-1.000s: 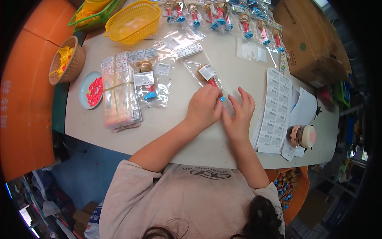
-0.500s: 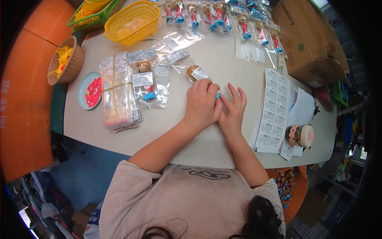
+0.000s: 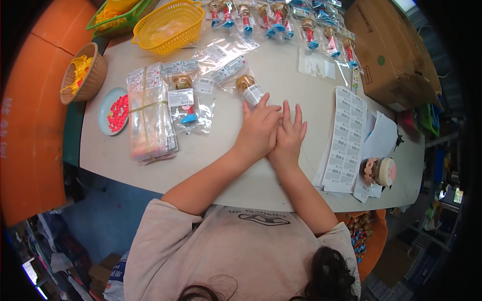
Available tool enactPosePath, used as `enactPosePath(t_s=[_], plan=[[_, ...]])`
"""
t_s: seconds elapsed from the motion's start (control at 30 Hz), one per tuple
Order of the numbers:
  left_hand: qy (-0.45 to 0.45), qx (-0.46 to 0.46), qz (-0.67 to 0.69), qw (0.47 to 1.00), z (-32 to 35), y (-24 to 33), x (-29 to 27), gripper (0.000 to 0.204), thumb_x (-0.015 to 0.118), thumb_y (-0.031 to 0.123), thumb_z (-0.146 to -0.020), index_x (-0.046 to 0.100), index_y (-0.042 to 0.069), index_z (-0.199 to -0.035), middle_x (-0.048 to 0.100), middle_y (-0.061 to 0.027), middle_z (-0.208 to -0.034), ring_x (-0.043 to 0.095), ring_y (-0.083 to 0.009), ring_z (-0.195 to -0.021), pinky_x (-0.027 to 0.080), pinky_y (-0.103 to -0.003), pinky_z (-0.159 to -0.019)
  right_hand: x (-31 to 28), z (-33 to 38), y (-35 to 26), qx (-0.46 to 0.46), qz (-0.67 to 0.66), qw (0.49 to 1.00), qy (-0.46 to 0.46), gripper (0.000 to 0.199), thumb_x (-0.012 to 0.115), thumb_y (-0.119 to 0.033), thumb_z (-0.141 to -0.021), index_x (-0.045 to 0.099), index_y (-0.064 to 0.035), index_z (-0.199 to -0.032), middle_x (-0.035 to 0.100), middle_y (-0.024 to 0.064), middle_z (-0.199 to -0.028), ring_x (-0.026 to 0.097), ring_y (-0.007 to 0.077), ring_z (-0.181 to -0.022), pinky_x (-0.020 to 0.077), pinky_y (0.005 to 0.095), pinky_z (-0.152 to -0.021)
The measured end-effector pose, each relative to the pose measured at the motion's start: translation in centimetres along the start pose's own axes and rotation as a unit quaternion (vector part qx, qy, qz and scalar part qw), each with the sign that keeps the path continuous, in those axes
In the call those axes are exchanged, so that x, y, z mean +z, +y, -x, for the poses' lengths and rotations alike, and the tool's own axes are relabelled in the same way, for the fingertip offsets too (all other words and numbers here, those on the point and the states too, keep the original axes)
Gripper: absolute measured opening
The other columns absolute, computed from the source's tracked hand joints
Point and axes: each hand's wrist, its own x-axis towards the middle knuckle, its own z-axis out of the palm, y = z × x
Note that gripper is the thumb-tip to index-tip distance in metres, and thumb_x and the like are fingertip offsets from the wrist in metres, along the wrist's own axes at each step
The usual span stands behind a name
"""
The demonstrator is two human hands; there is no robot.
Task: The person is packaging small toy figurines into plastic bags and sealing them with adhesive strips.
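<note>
A small bagged figurine toy with a brown round top and a white printed label lies on the table. Its lower part is hidden under my hands. My left hand rests over the bag, fingers stretched out across the label's lower edge. Touching it, my right hand has its fingers extended upward and apart, with nothing visible in them. Left of my hands lies another bagged figurine with a label and a blue base, beside a banded stack of clear bags.
A blue plate of pink pieces, a tan basket and a yellow basket stand left. Bagged figurines line the back. Right are label sheets, a jar and a cardboard box.
The bagged figurine's label and top show more now. My left hand's fingers have straightened over the bag; my right hand has shifted slightly left and down. The blue piece between the fingers is hidden.
</note>
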Motion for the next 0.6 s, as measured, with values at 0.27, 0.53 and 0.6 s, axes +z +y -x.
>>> enactPosePath(t_s=[0.27,0.53,0.6], plan=[[-0.05,0.019,0.02,0.998,0.1,0.0,0.0,0.018,0.059,0.002,-0.081,0.06,0.006,-0.098,0.062,-0.011,-0.111,0.046,-0.0403,-0.125,0.025,-0.07,-0.098,0.1,0.3,1.6,0.023,-0.027,0.999,-0.029,0.026,0.061,-0.012,-0.08,0.065,-0.0009,-0.102,0.051,0.0141,-0.133,0.038,0.0416,-0.129,0.0244,0.0684,-0.098],[-0.061,0.018,-0.03,0.998,-0.2,0.5,-0.8,0.03,0.061,0.003,-0.076,0.06,0.006,-0.105,0.048,-0.0148,-0.134,0.038,-0.0448,-0.129,0.028,-0.069,-0.097,-1.1,-0.4,1.7,0.06,-0.146,0.986,-0.061,0.02,0.064,-0.005,-0.075,0.068,-0.0041,-0.095,0.064,0.0125,-0.11,0.058,0.0296,-0.105,0.0422,0.0429,-0.094],[-0.081,-0.01,-0.103,0.991,-0.4,0.1,-0.8,0.029,0.061,0.004,-0.076,0.06,0.005,-0.105,0.042,-0.0149,-0.14,0.034,-0.0475,-0.13,0.029,-0.072,-0.094,-2.2,-0.7,1.2,-0.051,-0.067,0.996,-0.037,0.022,0.063,0.002,-0.075,0.068,-0.0012,-0.096,0.066,0.013,-0.099,0.06,0.0299,-0.1,0.0483,0.0375,-0.085]])
